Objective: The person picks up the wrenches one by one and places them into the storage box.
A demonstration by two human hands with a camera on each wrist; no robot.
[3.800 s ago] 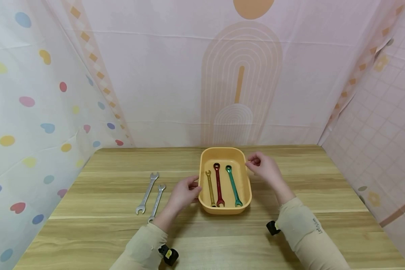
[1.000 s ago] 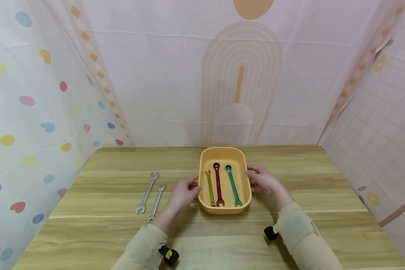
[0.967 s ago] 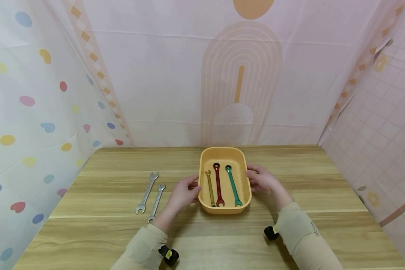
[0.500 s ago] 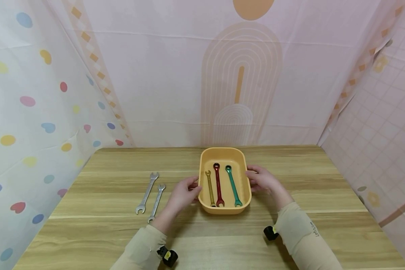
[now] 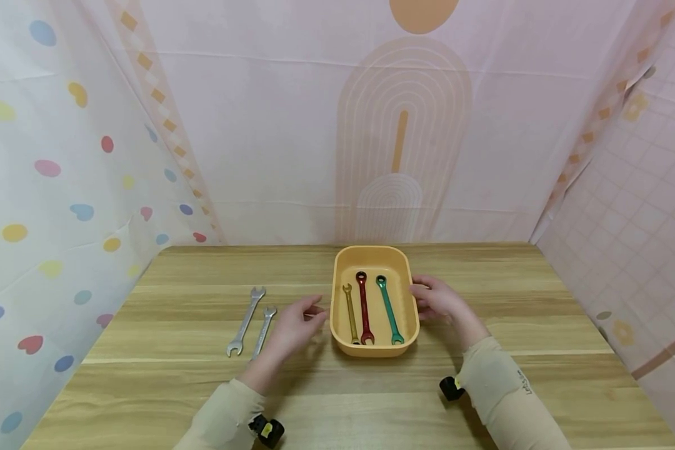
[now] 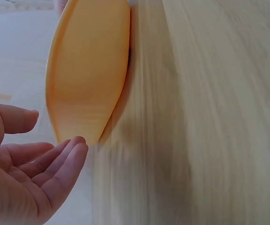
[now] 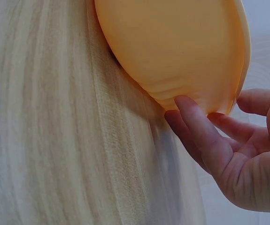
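Note:
An orange tray (image 5: 374,255) stands mid-table and holds a gold wrench (image 5: 350,312), a red wrench (image 5: 364,306) and a green wrench (image 5: 389,309) side by side. My right hand (image 5: 420,300) holds the tray's right side. In the right wrist view its fingers (image 7: 196,122) lie against the tray wall (image 7: 172,47) and the thumb sits at the rim. My left hand (image 5: 309,310) hovers just left of the tray with relaxed fingers and holds nothing. The left wrist view shows that hand (image 6: 55,133) a little apart from the tray (image 6: 88,70).
Two silver wrenches (image 5: 246,320) (image 5: 262,331) lie on the wooden table (image 5: 512,350) to the left of my left hand. Patterned fabric walls close in the back and both sides.
My left hand has let go of the tray's left side and drawn back to the left. The right hand came down onto the tray's right side earlier and stays there.

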